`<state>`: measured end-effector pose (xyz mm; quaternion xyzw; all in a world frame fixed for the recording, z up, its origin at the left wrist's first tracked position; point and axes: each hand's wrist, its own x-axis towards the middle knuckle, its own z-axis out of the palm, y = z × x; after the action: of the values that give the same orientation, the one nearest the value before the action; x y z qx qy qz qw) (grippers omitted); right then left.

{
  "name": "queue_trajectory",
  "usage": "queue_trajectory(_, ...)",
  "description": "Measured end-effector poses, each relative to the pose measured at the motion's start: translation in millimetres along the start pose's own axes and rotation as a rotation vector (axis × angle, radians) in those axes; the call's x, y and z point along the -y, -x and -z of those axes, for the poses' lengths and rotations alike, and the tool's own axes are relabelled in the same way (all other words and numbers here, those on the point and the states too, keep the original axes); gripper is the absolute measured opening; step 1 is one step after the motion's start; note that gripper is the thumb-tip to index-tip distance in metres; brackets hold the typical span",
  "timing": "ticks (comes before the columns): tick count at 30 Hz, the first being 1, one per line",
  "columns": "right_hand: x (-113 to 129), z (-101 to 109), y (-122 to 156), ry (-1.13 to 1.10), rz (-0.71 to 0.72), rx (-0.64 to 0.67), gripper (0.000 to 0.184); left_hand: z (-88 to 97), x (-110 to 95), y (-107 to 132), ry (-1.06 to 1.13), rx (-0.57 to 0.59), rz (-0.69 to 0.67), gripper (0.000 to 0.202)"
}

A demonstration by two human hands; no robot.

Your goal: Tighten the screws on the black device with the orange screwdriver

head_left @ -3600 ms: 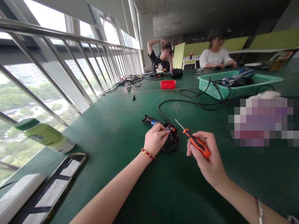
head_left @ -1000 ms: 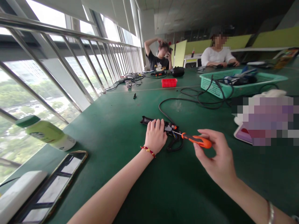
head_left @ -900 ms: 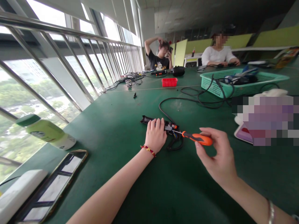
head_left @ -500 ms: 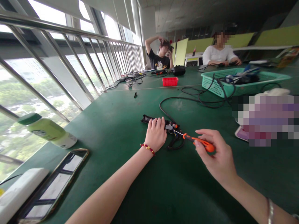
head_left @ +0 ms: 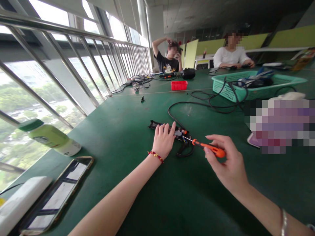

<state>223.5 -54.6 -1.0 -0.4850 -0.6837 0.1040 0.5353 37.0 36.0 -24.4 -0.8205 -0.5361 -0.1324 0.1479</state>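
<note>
An opened black corded device [head_left: 179, 132] lies on the green table, its inner grey and orange parts and some coloured wires exposed. My left hand [head_left: 164, 139] is laid over its middle, fingers bent across it and holding it down, which hides part of the casing. Between the thumb and fingers of my right hand [head_left: 228, 160] is a screwdriver [head_left: 209, 148] with an orange and black handle. Its thin metal shaft points left, and the tip reaches the exposed parts beside my left fingers. Exactly what the tip touches is too small to tell.
A black cable runs from the device toward a green basket [head_left: 226, 91] of tools. A red tray [head_left: 179, 85] stands farther back. A phone [head_left: 59, 193], a white block [head_left: 24, 205] and a bottle [head_left: 51, 137] lie at left. Two people sit across the table.
My left index finger has straightened a little over the device. My right hand and the screwdriver have barely shifted, and the device stays in place.
</note>
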Motion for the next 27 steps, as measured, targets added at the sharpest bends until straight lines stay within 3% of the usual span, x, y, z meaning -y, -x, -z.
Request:
queue_trajectory(6, -2.3, -3.7, -0.3, 0.016, 0.015, -0.09, 0.03, -0.9, 0.9, -1.2, -0.014, -0.012, 0.002, 0.043)
queue_trajectory(11, -1.6, -2.7, 1.4, 0.016, 0.022, 0.006, 0.026, -2.1, 2.3, -1.6, -0.031, -0.017, -0.018, 0.045)
queue_trajectory(16, -4.6, -2.7, 0.9, 0.021, 0.042, -0.108, 0.031, -1.8, 3.4, -1.0, -0.066, -0.023, -0.04, 0.045)
queue_trajectory(22, -1.1, -2.2, -0.3, 0.025, 0.05, -0.029, 0.026, -2.7, 4.5, -2.0, -0.05, -0.041, -0.018, 0.042)
queue_trajectory(27, -3.4, -3.2, 1.2, 0.035, 0.064, -0.122, 0.031, -2.9, 5.1, -2.3, -0.03, -0.042, -0.027, 0.043)
